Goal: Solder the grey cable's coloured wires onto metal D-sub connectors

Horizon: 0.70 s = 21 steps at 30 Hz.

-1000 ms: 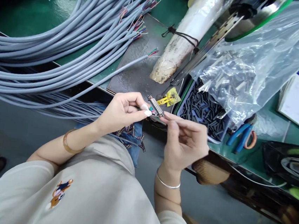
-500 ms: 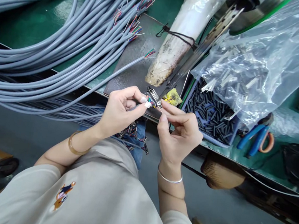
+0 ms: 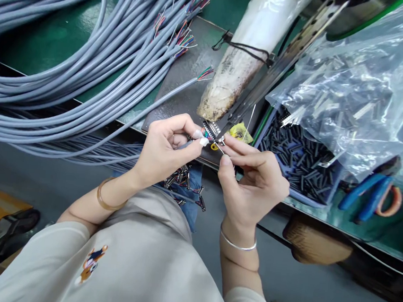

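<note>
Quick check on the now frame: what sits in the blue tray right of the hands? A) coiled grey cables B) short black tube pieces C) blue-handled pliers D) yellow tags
B: the blue tray is filled with short black tube pieces; the grey cables lie far left on the bench, and the blue-handled pliers rest outside the tray to its right.

Head camera, looking steeply down, close over workbench (image 3: 73, 39)
</note>
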Available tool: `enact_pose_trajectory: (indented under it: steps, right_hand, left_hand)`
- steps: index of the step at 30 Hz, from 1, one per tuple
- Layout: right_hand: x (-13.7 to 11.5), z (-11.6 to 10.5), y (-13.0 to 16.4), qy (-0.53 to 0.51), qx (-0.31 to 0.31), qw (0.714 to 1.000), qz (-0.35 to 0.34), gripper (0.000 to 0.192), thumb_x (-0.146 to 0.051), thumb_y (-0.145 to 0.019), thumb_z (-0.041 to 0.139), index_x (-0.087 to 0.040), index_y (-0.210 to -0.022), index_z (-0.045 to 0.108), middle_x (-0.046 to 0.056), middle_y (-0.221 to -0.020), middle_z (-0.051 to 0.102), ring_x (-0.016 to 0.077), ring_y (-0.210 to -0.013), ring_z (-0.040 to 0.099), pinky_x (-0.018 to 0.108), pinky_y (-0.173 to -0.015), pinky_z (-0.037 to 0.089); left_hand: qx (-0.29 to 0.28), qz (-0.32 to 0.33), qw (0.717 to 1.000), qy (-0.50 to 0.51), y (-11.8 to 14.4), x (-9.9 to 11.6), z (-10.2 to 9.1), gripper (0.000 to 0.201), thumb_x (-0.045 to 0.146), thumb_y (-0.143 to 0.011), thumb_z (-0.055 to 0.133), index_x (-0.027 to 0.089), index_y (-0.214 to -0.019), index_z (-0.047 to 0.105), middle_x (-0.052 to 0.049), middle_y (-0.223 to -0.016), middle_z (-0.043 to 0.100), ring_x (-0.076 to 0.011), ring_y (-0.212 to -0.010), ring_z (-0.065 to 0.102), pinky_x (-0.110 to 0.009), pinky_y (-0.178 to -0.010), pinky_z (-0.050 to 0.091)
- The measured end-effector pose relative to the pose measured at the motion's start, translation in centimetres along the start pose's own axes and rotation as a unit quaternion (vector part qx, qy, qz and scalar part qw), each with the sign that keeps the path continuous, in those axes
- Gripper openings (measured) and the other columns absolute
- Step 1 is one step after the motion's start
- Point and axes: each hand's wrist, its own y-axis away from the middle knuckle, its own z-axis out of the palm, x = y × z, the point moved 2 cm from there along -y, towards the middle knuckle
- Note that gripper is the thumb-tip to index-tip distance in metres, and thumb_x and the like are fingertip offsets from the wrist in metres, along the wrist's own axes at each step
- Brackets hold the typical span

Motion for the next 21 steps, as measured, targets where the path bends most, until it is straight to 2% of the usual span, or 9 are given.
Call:
enact_pose_trajectory:
  steps: [8, 13, 17, 21]
  right_hand:
    - [-0.7, -0.2, -0.6, 0.036, -0.002, 0.999, -0.012, 0.011, -0.015, -0.089, 0.071, -0.024, -0.086, 0.067, 0.004, -0.114, 0.08, 0.025, -0.102, 0.079, 0.044, -0.088, 0.07]
    - [-0.7, -0.3, -0.6, 0.045, 0.004, 0.999, -0.021, 0.013, -0.013, -0.087, 0.072, -0.024, -0.085, 0.068, 0.003, -0.11, 0.081, 0.024, -0.1, 0.08, 0.04, -0.084, 0.07]
    - [-0.2, -0.4, -0.4, 0.041, -0.005, 0.999, -0.007, 0.011, -0.015, -0.088, 0.072, -0.024, -0.084, 0.067, 0.003, -0.105, 0.081, 0.0236, -0.099, 0.08, 0.039, -0.084, 0.069]
    - [-0.2, -0.3, -0.6, 0.048, -0.004, 0.999, -0.008, 0.01, -0.014, -0.088, 0.073, -0.023, -0.086, 0.068, 0.002, -0.106, 0.082, 0.0213, -0.098, 0.08, 0.035, -0.081, 0.069]
  left_hand:
    - [0.01, 0.011, 1.0, -0.024, 0.0, 0.6, 0.0, 0.026, 0.025, -0.077, 0.081, 0.016, -0.071, 0.057, -0.004, -0.083, 0.071, -0.0028, -0.053, 0.046, -0.019, -0.041, 0.027]
    - [-0.009, -0.032, 0.999, 0.016, -0.2, 0.1, -0.3, 0.025, 0.024, -0.077, 0.08, 0.016, -0.072, 0.057, -0.003, -0.082, 0.072, 0.0002, -0.043, 0.042, -0.017, -0.036, 0.028]
    - [-0.026, -0.078, 0.996, 0.039, -0.3, -0.5, -0.5, 0.027, 0.025, -0.074, 0.082, 0.017, -0.071, 0.056, 0.001, -0.069, 0.068, 0.0, -0.038, 0.042, -0.016, -0.033, 0.03]
    - [-0.023, -0.081, 0.995, 0.053, -0.3, -0.2, -0.4, 0.026, 0.022, -0.072, 0.082, 0.017, -0.07, 0.057, 0.002, -0.067, 0.066, 0.0, -0.037, 0.042, -0.015, -0.032, 0.03]
